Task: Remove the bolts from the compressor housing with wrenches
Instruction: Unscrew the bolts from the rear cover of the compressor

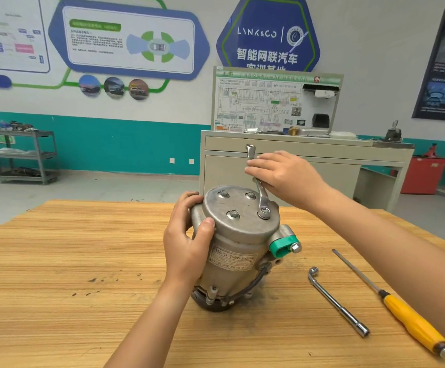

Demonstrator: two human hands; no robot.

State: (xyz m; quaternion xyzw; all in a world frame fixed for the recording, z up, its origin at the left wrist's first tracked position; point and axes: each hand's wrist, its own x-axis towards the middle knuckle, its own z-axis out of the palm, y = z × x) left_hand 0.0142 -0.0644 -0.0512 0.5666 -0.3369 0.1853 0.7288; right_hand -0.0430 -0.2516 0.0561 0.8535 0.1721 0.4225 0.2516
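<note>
A grey metal compressor housing (240,243) stands upright on the wooden table (70,274), tilted slightly away from me. Its round top cover carries several bolts; three are bare, such as the front one (233,214). A silver ring wrench (260,192) sits with its ring end on the right-hand bolt (264,211), its shaft rising up and back. My right hand (282,173) is shut on the wrench shaft. My left hand (187,240) grips the left side of the housing, thumb on the cover's rim.
An L-shaped socket wrench (338,301) and a yellow-handled screwdriver (407,317) lie on the table to the right of the housing. A green cap (282,247) sticks out from the housing's right side. A grey cabinet (295,166) stands behind the table.
</note>
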